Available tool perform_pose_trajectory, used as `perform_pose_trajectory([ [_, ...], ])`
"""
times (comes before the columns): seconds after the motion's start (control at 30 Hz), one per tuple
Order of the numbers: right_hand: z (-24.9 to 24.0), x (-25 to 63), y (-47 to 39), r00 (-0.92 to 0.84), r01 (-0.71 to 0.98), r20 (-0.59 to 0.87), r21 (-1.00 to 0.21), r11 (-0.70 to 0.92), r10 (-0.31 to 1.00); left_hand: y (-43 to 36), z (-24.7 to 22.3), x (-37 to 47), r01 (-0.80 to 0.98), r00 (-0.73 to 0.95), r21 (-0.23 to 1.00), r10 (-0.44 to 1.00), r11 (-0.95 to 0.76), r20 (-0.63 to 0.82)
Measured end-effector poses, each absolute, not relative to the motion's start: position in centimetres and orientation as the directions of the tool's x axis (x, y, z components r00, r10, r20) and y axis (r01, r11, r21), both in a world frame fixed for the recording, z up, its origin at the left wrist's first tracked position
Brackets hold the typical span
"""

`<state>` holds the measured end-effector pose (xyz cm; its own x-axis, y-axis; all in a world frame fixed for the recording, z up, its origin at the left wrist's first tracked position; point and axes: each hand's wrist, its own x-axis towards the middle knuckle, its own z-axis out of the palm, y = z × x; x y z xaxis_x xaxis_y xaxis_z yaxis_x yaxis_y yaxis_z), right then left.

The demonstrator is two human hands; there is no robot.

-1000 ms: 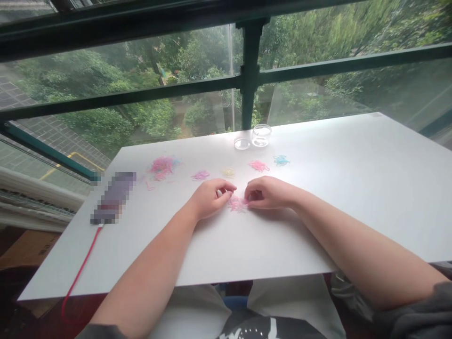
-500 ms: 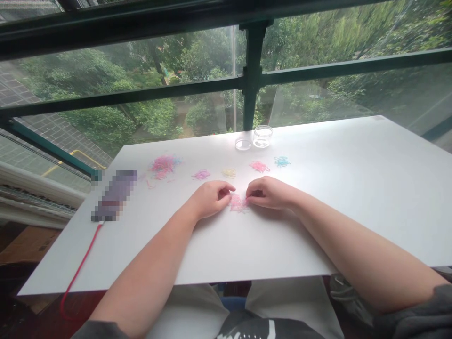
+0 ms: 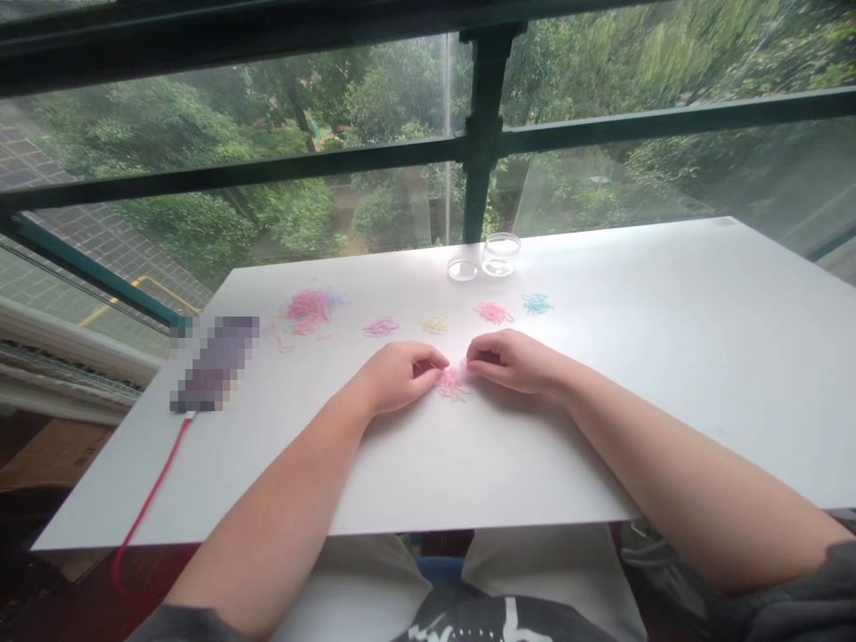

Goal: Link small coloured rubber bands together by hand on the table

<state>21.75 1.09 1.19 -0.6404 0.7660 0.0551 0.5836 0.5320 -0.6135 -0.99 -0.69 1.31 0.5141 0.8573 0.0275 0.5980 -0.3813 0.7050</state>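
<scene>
A small heap of pale pink rubber bands (image 3: 455, 385) lies on the white table between my two hands. My left hand (image 3: 407, 374) is at the heap's left edge, thumb and index fingertips brought together; whatever they hold is too small to make out. On the opposite side, my right hand (image 3: 508, 358) pinches at a few pale pink bands at the heap's upper right. Behind the hands lie separate little piles of purple bands (image 3: 381, 326), yellow bands (image 3: 434, 324), deeper pink bands (image 3: 493, 312) and turquoise bands (image 3: 537, 303).
A larger mixed pile of bands (image 3: 308, 308) lies at the left, with a few strays beside it. A clear round jar (image 3: 501, 257) and its lid (image 3: 462, 269) stand at the back edge by the window. A blurred-out phone-like device (image 3: 218, 366) with a red cable (image 3: 157, 490) lies left.
My left thumb and index finger have closed together at the heap. My right fingers have lifted slightly, with pale bands showing at their tips. The camera view has shifted a little.
</scene>
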Motion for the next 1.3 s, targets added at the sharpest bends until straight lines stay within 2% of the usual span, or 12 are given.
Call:
perform_pose_trajectory([
  [0.2, 1.4, 21.7, 0.9, -0.645, 0.58, 0.046, -0.62, 0.528, 0.763, -0.8, 0.7, -0.8, 0.432, 0.504, 0.863, 0.864, -0.261, 0.009],
  [0.3, 1.5, 21.7, 0.8, -0.655, 0.58, 0.015, -0.63, 0.515, 0.756, -0.5, 0.6, -0.8, 0.382, 0.483, 0.894, 0.875, -0.232, 0.021],
  [0.37, 1.6, 21.8, 0.8, -0.648, 0.582, 0.018, -0.632, 0.511, 0.761, -0.3, 0.8, -1.0, 0.422, 0.462, 0.867, 0.886, -0.263, 0.044],
  [0.5, 1.7, 21.8, 0.7, -0.66, 0.583, 0.014, -0.621, 0.523, 0.751, -0.1, 1.5, -1.7, 0.578, 0.478, 0.73, 0.876, -0.366, 0.06],
  [0.63, 1.9, 21.3, 0.3, -0.717, 0.59, 0.01, -0.524, 0.614, 0.697, -0.3, 2.1, -2.2, 0.599, 0.594, 0.661, 0.804, -0.453, 0.013],
  [0.73, 1.7, 20.7, 0.0, -0.741, 0.584, 0.039, -0.455, 0.672, 0.671, -0.4, 2.3, -2.2, 0.614, 0.617, 0.634, 0.787, -0.47, -0.014],
  [0.87, 1.1, 20.0, -0.4, -0.756, 0.559, 0.077, -0.44, 0.703, 0.65, -0.4, 2.3, -2.2, 0.688, 0.576, 0.568, 0.816, -0.451, -0.051],
  [1.1, 0.8, 20.0, -0.5, -0.796, 0.487, 0.108, -0.469, 0.737, 0.595, -0.5, 2.6, -2.6, 0.716, 0.566, 0.56, 0.816, -0.417, -0.118],
  [1.3, 1.3, 20.3, -0.5, -0.828, 0.443, 0.068, -0.529, 0.724, 0.556, -0.7, 2.8, -2.4, 0.719, 0.535, 0.588, 0.835, -0.371, -0.127],
])
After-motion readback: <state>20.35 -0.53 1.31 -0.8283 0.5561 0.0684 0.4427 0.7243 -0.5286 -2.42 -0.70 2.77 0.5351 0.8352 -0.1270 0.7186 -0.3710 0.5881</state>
